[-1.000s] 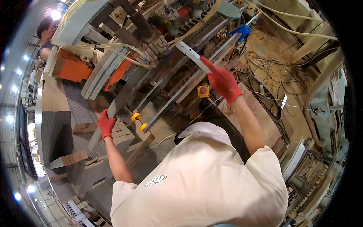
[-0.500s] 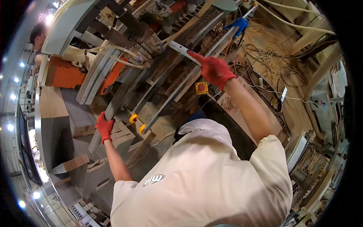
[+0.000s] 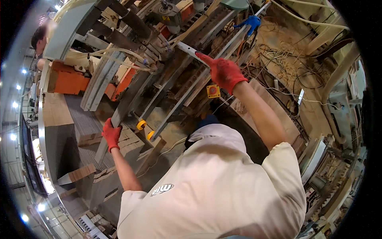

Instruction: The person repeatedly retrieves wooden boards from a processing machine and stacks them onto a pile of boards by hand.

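Note:
My left hand (image 3: 111,135), in a red work glove, is closed around the edge of a long narrow grey board (image 3: 118,116). The board slants from the stacked panels up toward the machine. My right hand (image 3: 226,73), also red-gloved, is over a light metal bar (image 3: 186,48) with holes in it. Its index finger is stretched along the bar's end, while the other fingers curl and are partly hidden. Between my hands run slanting metal rails (image 3: 175,107), with two yellow rollers (image 3: 145,130) at their near ends. A yellow box with a red button (image 3: 213,91) hangs below my right hand.
Stacks of grey-faced panels (image 3: 57,109) stand at left. Machine cylinders and hoses (image 3: 139,34) fill the upper left. A blue air gun (image 3: 250,24) lies on the rails' far part. Tangled cords (image 3: 290,65) cover the floor at right. Another person (image 3: 39,42) is at far upper left.
Both hands keep nearly the same places and grips. The whole view has shifted very slightly.

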### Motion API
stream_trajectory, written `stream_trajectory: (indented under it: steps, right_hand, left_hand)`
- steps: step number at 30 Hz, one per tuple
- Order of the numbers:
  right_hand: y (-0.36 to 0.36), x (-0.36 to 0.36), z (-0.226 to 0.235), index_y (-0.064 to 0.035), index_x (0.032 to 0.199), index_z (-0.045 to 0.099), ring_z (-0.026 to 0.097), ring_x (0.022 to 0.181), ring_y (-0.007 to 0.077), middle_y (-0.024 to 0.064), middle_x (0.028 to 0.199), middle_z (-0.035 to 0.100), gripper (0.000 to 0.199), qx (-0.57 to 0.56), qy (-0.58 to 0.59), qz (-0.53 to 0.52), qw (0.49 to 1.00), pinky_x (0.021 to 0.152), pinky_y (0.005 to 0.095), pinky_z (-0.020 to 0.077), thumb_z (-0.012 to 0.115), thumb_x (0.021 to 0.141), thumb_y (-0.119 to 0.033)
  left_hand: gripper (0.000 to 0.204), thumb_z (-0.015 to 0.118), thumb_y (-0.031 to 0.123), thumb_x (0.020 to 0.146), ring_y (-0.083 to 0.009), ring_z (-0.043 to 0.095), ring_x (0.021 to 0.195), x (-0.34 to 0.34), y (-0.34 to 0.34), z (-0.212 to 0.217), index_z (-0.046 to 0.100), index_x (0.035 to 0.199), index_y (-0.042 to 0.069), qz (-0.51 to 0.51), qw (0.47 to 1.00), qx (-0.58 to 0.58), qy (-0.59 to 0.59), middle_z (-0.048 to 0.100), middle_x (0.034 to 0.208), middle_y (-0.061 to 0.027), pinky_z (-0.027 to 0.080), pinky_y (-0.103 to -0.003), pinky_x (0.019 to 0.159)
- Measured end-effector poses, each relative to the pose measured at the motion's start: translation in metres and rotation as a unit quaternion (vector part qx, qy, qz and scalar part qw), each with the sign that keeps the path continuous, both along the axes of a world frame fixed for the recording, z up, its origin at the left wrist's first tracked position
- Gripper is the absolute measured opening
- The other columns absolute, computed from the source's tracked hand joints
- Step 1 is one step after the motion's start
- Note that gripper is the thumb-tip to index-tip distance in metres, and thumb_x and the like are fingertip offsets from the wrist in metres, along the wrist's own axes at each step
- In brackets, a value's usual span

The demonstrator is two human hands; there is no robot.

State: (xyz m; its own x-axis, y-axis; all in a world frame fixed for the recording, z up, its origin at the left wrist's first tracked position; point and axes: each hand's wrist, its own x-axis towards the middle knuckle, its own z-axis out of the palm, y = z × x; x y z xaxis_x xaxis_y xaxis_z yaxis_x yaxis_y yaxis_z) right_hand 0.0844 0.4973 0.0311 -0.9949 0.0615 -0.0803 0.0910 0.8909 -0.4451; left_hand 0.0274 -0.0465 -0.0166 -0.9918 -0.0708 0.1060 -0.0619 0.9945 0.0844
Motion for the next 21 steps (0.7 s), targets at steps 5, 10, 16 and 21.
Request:
stream_trajectory:
  steps: [5, 10, 16, 21]
  right_hand:
    - [-0.001, 0.000, -0.012, -0.0379, 0.149, 0.032, 0.066, 0.074, 0.0389, 0.0199, 0.083, 0.066, 0.071, 0.016, 0.033, -0.011, 0.999, 0.067, 0.0482, 0.0525, 0.046, 0.086, -0.007]
    - [-0.004, 0.002, -0.001, -0.0399, 0.147, 0.035, 0.067, 0.079, 0.0391, 0.0207, 0.087, 0.067, 0.068, -0.001, -0.010, -0.008, 1.000, 0.070, 0.0479, 0.0533, 0.041, 0.088, -0.008]
    - [0.002, 0.000, -0.013, -0.0371, 0.149, 0.032, 0.065, 0.075, 0.0379, 0.0188, 0.081, 0.065, 0.074, -0.014, 0.025, -0.016, 0.999, 0.067, 0.0476, 0.0516, 0.046, 0.083, -0.007]
    - [-0.004, -0.001, -0.005, -0.0381, 0.149, 0.031, 0.066, 0.076, 0.0373, 0.0180, 0.083, 0.066, 0.075, 0.003, 0.014, -0.014, 1.000, 0.066, 0.0473, 0.0521, 0.047, 0.083, -0.006]
  left_hand:
    - [0.060, 0.076, 0.025, 0.065, -0.0318, 0.055, 0.112, 0.004, 0.012, -0.003, 0.057, 0.121, 0.016, 0.007, 0.996, -0.082, 0.024, 0.063, 0.116, -0.0064, 0.036, -0.049, 0.097]
    - [0.059, 0.075, 0.026, 0.065, -0.0321, 0.054, 0.111, 0.005, 0.009, -0.007, 0.056, 0.120, 0.017, 0.002, 0.997, -0.068, 0.037, 0.061, 0.117, -0.0062, 0.036, -0.049, 0.098]
    - [0.055, 0.075, 0.024, 0.066, -0.0324, 0.054, 0.110, 0.002, 0.014, -0.003, 0.056, 0.117, 0.017, 0.004, 0.997, -0.066, 0.030, 0.061, 0.115, -0.0063, 0.035, -0.048, 0.098]
    - [0.054, 0.075, 0.024, 0.066, -0.0316, 0.053, 0.112, 0.007, 0.010, -0.010, 0.056, 0.117, 0.017, -0.002, 0.996, -0.073, 0.057, 0.062, 0.115, -0.0059, 0.034, -0.047, 0.100]
